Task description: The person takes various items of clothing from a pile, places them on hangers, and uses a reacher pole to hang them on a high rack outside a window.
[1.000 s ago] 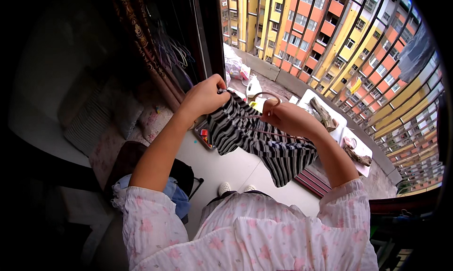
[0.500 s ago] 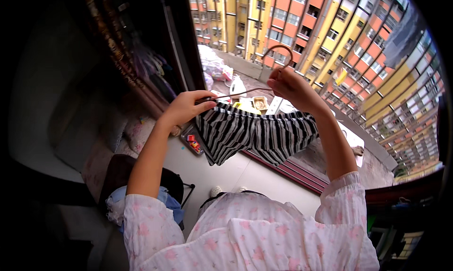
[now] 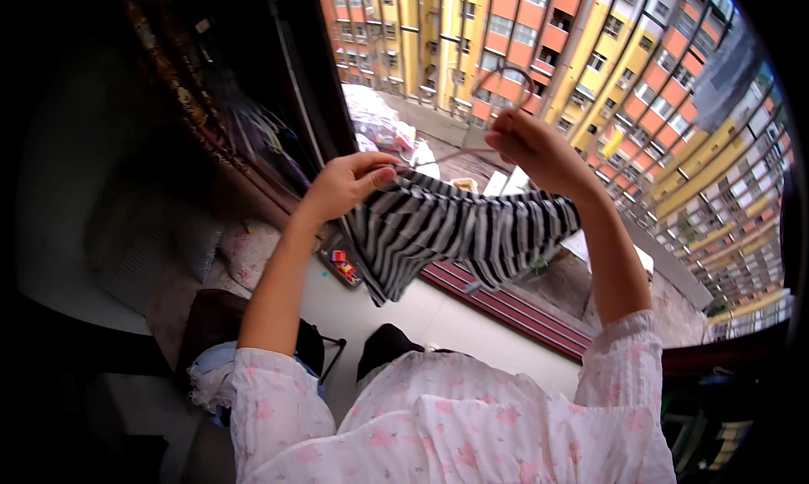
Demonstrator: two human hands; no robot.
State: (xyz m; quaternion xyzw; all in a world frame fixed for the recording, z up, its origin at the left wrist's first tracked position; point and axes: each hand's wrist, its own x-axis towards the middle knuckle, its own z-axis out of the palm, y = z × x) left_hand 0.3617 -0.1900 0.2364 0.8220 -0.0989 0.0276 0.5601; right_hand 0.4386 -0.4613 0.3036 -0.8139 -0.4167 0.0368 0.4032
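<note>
A pair of black-and-white striped shorts (image 3: pixel 459 223) hangs in front of me from a thin brown hanger (image 3: pixel 531 84). My right hand (image 3: pixel 535 151) is closed round the hanger just below its curved hook, which points up. With thumb and fingers, my left hand (image 3: pixel 350 185) pinches the waistband's left corner by the end of the hanger's arm. The waistband lies roughly level, and the legs hang loose below. How the right end of the hanger meets the shorts is hidden by the cloth and my right hand.
A maroon sliding-door track (image 3: pixel 506 307) crosses the floor ahead. Past it, white plastic bags (image 3: pixel 375 117) sit on a ledge behind window bars. A clear box (image 3: pixel 341 267) with red and yellow pieces lies by the track. A dark stool (image 3: pixel 206 324) bearing clothes stands left.
The shorts have swung and tilted, their left leg hanging a little lower. My right hand has shifted slightly up and right with the hanger. A dark-clothed leg has come forward below.
</note>
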